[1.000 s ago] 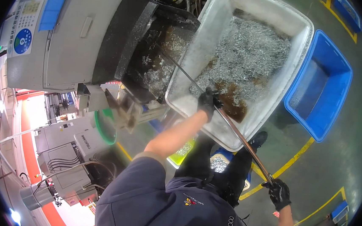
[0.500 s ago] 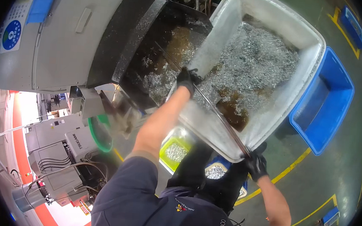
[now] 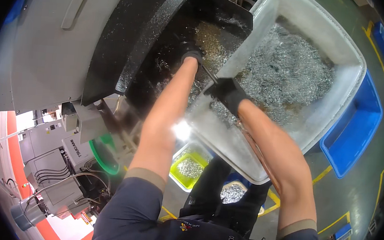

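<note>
Two gloved hands grip one thin dark rod (image 3: 210, 74). The left hand (image 3: 191, 55) is wrapped tight around the rod's far end, up at 12 o'clock, inside the black chute (image 3: 162, 41) of the grey machine (image 3: 39, 49). The right hand (image 3: 226, 92) is clenched on the rod just below it, at the near edge of the big white bin (image 3: 341, 55).

Things could go wrong here. The metal curls look sharp, and both forearms are bare, so I think a slip could scratch the skin. The rod sits between the chute and the bin, so a hard pull may fling curls onto the floor (image 3: 353, 196). The floor may also be slick, though I cannot tell.

The white bin, at 1 o'clock, is heaped with shiny metal curls (image 3: 290, 73). More curls lie in the black chute. A blue bin (image 3: 353, 128) at 3 o'clock looks bare inside. Down at 6 o'clock, near the legs, a small yellow tub (image 3: 189, 167) holds some curls, and another tub (image 3: 233, 193) just beside it does too.
</note>
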### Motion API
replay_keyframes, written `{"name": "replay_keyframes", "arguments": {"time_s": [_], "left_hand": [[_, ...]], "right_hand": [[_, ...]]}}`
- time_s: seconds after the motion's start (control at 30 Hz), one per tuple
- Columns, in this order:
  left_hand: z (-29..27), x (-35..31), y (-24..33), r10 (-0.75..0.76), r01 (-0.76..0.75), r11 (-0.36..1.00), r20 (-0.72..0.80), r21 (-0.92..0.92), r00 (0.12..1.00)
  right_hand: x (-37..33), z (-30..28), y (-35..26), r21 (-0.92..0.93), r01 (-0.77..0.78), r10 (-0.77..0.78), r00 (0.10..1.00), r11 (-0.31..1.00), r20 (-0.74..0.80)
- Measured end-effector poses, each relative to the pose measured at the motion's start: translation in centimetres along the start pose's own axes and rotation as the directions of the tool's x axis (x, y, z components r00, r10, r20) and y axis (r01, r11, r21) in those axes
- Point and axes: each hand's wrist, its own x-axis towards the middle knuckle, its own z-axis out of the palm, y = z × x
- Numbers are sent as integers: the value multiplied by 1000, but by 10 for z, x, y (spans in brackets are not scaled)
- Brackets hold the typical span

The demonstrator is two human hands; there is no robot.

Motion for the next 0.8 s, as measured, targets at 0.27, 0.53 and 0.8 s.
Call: {"name": "replay_keyframes", "arguments": {"time_s": [0.27, 0.53, 0.8], "left_hand": [[-32, -46, 76, -67, -13, 967, -300, -256, 951], [-46, -100, 151, -64, 374, -27, 375, -927, 925], [-99, -190, 161, -94, 341, -165, 359, -926, 929]], "right_hand": [[-251, -52, 90, 238, -235, 266, 959, 942, -104], [-508, -62, 130, -124, -307, 267, 927, 944, -263], [-680, -50, 164, 232, -443, 491, 841, 866, -227]]}}
